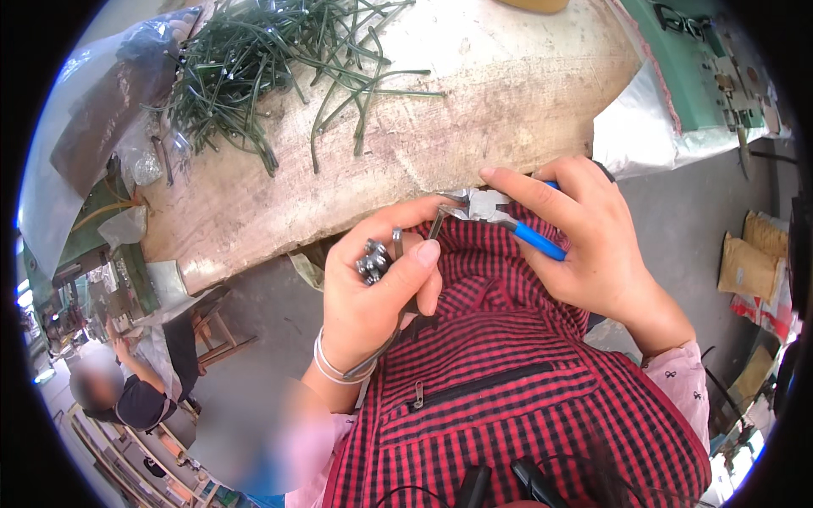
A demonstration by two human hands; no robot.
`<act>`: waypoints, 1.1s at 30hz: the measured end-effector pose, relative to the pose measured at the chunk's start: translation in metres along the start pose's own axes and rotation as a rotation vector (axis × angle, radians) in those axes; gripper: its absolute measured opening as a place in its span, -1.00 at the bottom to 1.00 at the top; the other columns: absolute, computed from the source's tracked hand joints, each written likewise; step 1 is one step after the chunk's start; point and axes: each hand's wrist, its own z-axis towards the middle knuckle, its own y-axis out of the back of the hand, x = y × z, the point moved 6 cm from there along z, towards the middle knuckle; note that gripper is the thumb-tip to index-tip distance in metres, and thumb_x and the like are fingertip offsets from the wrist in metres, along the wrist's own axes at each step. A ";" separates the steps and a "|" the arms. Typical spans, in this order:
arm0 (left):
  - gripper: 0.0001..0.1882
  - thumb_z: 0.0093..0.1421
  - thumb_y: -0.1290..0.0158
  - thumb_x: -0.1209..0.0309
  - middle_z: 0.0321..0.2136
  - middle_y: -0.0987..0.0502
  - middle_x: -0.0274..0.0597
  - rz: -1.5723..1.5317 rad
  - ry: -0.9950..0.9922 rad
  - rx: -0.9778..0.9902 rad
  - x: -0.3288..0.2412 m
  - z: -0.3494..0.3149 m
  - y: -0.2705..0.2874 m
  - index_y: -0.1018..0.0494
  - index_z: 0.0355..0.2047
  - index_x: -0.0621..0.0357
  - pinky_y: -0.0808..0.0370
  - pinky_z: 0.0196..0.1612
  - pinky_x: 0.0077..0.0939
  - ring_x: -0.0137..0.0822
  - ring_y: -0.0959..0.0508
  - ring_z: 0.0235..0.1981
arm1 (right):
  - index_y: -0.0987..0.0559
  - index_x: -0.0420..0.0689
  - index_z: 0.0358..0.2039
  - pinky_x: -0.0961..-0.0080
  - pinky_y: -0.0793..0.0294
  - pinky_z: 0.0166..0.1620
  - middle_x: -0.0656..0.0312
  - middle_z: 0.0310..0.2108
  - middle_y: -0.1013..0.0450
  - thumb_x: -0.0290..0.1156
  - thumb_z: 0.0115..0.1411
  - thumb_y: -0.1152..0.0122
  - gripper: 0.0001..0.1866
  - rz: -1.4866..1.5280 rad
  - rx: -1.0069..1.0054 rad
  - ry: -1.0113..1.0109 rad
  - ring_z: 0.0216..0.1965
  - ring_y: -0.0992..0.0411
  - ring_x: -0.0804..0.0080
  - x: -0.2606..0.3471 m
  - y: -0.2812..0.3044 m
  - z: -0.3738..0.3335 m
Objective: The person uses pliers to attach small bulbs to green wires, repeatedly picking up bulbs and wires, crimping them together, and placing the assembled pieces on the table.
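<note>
My left hand (pixel 356 292) is closed around a bundle of thin dark cords (pixel 373 261), whose shiny ends stick out between thumb and fingers. One cord end (pixel 437 223) stands up past the thumb, close to the jaws of a pair of blue-handled pliers (pixel 486 205). Whether the jaws touch it, I cannot tell. My right hand (pixel 597 241) grips the pliers by the handles, with the index finger stretched along the far side of the head. On the worn table beyond lies a tangled heap of dark green cords (pixel 246 72).
The wooden tabletop (pixel 474 110) ends just beyond my hands. Plastic bags (pixel 110 110) lie at its left end. A green surface with tools (pixel 720 68) is at the far right. Sacks (pixel 749 267) stand on the floor. Another person (pixel 148 389) works at the lower left.
</note>
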 end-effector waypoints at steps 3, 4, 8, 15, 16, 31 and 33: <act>-0.67 0.26 -0.04 0.57 -0.64 -0.48 -0.29 0.017 0.071 -0.001 0.000 0.000 0.005 -0.44 0.04 0.38 -0.25 -0.64 -0.69 -0.55 -0.40 -0.71 | -0.57 0.09 0.08 0.32 -0.37 -0.25 0.20 -0.35 -0.33 -0.53 -0.16 -0.35 -0.33 -0.095 0.038 -0.001 -0.28 -0.37 0.18 0.009 0.003 -0.002; -0.67 0.26 -0.04 0.57 -0.65 -0.48 -0.28 0.010 0.091 0.002 0.002 0.000 0.007 -0.44 0.03 0.39 -0.24 -0.65 -0.69 -0.55 -0.40 -0.71 | -0.57 0.10 0.08 0.31 -0.36 -0.25 0.21 -0.35 -0.33 -0.53 -0.17 -0.35 -0.33 -0.130 0.054 -0.008 -0.28 -0.36 0.18 0.012 0.003 -0.003; -0.68 0.25 -0.07 0.54 -0.67 -0.48 -0.26 -0.021 0.184 0.034 0.000 0.001 0.007 -0.46 0.00 0.42 -0.22 -0.66 -0.69 -0.56 -0.39 -0.72 | -0.59 0.13 0.05 0.35 -0.35 -0.31 0.23 -0.37 -0.30 -0.53 -0.19 -0.32 -0.34 -0.254 0.083 0.047 -0.29 -0.34 0.21 0.019 0.008 -0.003; -0.78 0.16 -0.13 0.62 -0.69 -0.44 -0.34 0.158 0.560 0.351 -0.006 -0.002 -0.001 -0.57 -0.16 0.36 -0.17 -0.68 -0.66 -0.61 -0.32 -0.74 | -0.64 0.27 -0.06 0.58 -0.22 -0.63 0.32 -0.45 -0.26 -0.40 -0.19 -0.25 -0.44 -0.408 -0.037 0.634 -0.46 -0.32 0.40 0.009 0.026 0.001; -0.76 0.10 -0.17 0.61 -0.69 -0.46 -0.31 0.188 0.566 0.349 -0.007 -0.001 -0.002 -0.58 -0.18 0.36 -0.15 -0.70 -0.66 -0.60 -0.32 -0.76 | -0.64 0.28 -0.07 0.58 -0.24 -0.62 0.32 -0.43 -0.28 -0.37 -0.20 -0.25 -0.44 -0.414 -0.092 0.684 -0.44 -0.34 0.41 0.005 0.024 0.002; -0.68 0.05 -0.19 0.58 -0.73 -0.47 -0.31 -0.002 0.399 0.209 0.006 -0.006 0.006 -0.55 -0.16 0.52 -0.08 -0.76 -0.69 -0.61 -0.29 -0.82 | -0.64 0.18 -0.16 0.42 -0.23 -0.55 0.32 -0.52 -0.21 -0.45 -0.22 -0.30 -0.51 0.044 0.016 0.273 -0.44 -0.31 0.31 -0.015 -0.013 -0.016; -0.75 0.16 -0.16 0.61 -0.70 -0.44 -0.37 0.097 0.396 0.265 0.001 -0.004 0.009 -0.57 -0.13 0.39 -0.10 -0.71 -0.67 -0.62 -0.30 -0.76 | -0.63 0.23 -0.13 0.44 -0.24 -0.54 0.34 -0.50 -0.23 -0.46 -0.21 -0.29 -0.48 -0.142 0.059 0.332 -0.41 -0.32 0.33 -0.009 -0.009 -0.011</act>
